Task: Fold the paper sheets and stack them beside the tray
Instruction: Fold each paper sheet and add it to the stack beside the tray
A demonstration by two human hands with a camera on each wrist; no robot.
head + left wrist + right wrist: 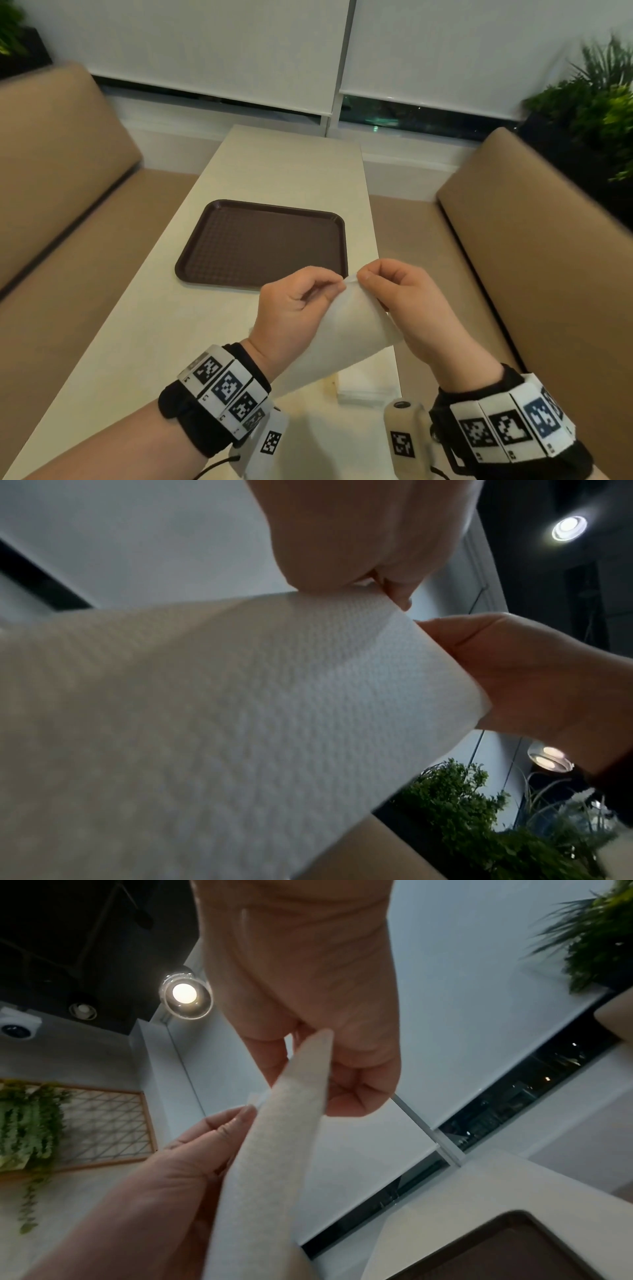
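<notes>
A white embossed paper sheet [346,335] hangs in the air over the near right part of the table, curved as it drops toward my wrists. My left hand [329,286] and my right hand [368,277] pinch its top edge side by side, their fingertips almost touching. The left wrist view shows the paper sheet [240,710] filling most of the picture, with my left hand [387,588] pinching above it and my right hand [445,637] at its corner. From the right wrist, the paper sheet [274,1150] appears edge-on between my right hand [329,1074] and my left hand [240,1118].
A dark brown tray [263,246] lies in the middle of the pale table [291,161], just beyond my hands. A small stack of white folded paper [370,387] sits near the table's right edge, below the held sheet. Tan bench seats [531,240] flank the table.
</notes>
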